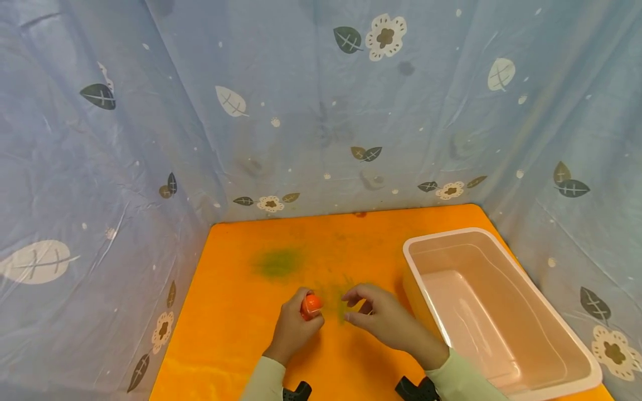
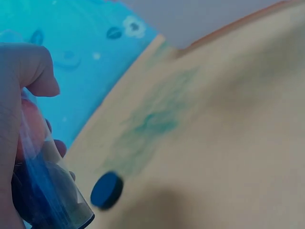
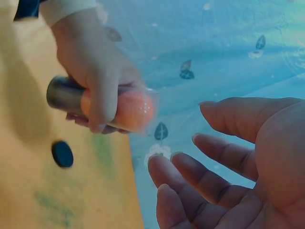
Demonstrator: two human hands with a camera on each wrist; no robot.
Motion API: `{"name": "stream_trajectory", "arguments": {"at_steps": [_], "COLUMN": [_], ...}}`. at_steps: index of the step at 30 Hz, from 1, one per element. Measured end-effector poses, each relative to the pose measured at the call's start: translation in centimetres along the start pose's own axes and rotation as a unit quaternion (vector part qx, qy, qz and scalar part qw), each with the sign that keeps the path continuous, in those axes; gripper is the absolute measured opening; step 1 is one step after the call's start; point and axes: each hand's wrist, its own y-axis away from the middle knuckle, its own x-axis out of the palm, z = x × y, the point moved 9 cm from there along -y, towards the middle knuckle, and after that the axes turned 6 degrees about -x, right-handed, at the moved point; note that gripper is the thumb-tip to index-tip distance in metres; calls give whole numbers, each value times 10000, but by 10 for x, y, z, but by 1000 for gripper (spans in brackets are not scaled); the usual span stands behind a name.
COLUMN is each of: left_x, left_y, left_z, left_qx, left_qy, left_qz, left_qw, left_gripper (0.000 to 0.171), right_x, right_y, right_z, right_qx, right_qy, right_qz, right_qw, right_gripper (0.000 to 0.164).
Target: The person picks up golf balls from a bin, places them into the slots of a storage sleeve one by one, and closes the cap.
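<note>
My left hand (image 1: 295,329) grips a clear cylindrical tube (image 2: 59,191), fingers and thumb wrapped around its side. An orange ball (image 3: 137,110) shows at one end of the tube, and more orange shows beside the thumb. The tube's other end looks dark. My right hand (image 1: 385,318) is apart from the tube, to its right, fingers loosely bent with nothing between them. A small dark round disc (image 3: 62,154) appears over the table below the tube in the right wrist view; the left wrist view shows the disc (image 2: 106,190) beside the tube's dark end.
A pale pink plastic tub (image 1: 415,262) stands on the right of the orange table (image 1: 220,312). Greenish stains (image 1: 278,262) mark the tabletop. Blue curtain-like sheeting (image 1: 301,111) with leaves and flowers rises behind the table and along both sides.
</note>
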Motion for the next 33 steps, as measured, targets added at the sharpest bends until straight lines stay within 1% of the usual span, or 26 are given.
{"name": "stream_trajectory", "arguments": {"at_steps": [4, 7, 12, 14, 17, 21, 24, 27, 29, 33], "left_x": [-18, -28, -41, -43, -43, -40, -40, -44, -45, -45], "left_y": [5, 8, 15, 18, 21, 26, 29, 30, 30, 31], "left_z": [12, 19, 28, 31, 37, 42, 43, 43, 43, 42], "left_qx": [-145, -192, -221, -259, -349, -432, -450, -498, -533, -517], "left_qy": [7, -23, -36, -12, 17, -5, -13, -23, -40, -113], "left_qz": [-289, -471, -722, -785, -800, -738, -753, -817, -841, -912], "left_qw": [9995, 9987, 9971, 9966, 9962, 9963, 9961, 9954, 9950, 9944], "left_gripper": [47, 47, 46, 46, 45, 44, 44, 45, 46, 46], "right_x": [15, 28, 54, 62, 69, 78, 88, 100, 106, 119], "right_y": [0, -2, -17, -25, -37, -56, -72, -86, -92, -98], "right_z": [-5, -17, -48, -61, -78, -95, -103, -108, -112, -122], "right_qx": [58, 139, 316, 389, 483, 505, 527, 448, 384, 203], "right_qy": [-261, -253, 124, 389, 745, 947, 982, 1228, 1487, 2046], "right_qz": [-16, -111, -335, -442, -631, -757, -674, -481, -348, -93], "right_qw": [9996, 9995, 9989, 9975, 9940, 9913, 9915, 9903, 9875, 9786], "right_gripper": [26, 28, 33, 36, 40, 46, 48, 47, 45, 38]}}
